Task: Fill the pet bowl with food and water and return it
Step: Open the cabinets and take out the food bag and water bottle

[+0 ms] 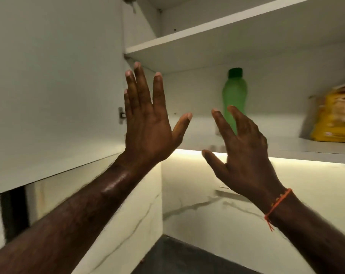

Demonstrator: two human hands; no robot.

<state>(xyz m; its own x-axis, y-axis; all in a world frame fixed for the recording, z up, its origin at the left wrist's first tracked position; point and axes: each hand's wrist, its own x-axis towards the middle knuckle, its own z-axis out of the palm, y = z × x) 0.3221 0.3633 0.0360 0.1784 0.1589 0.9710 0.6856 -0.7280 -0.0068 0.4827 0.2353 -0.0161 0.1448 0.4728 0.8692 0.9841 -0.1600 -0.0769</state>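
A green bottle [234,91] with a dark green cap stands upright on the lower shelf [286,149] of an open wall cabinet. A yellow food bag [334,119] sits on the same shelf at the far right, partly cut off by the frame edge. My left hand [147,123] is raised with straight spread fingers near the cabinet's left hinge side, holding nothing. My right hand [240,147] is lifted in front of the bottle, fingers spread and slightly bent, empty, its fingertips overlapping the bottle's lower part in view. No pet bowl is in view.
The open white cabinet door [48,86] fills the left side. An upper shelf [207,34] looks bare. Below the cabinet a light strip [187,153] glows above a white marble-look wall [207,204], and a dark countertop [187,258] lies at the bottom.
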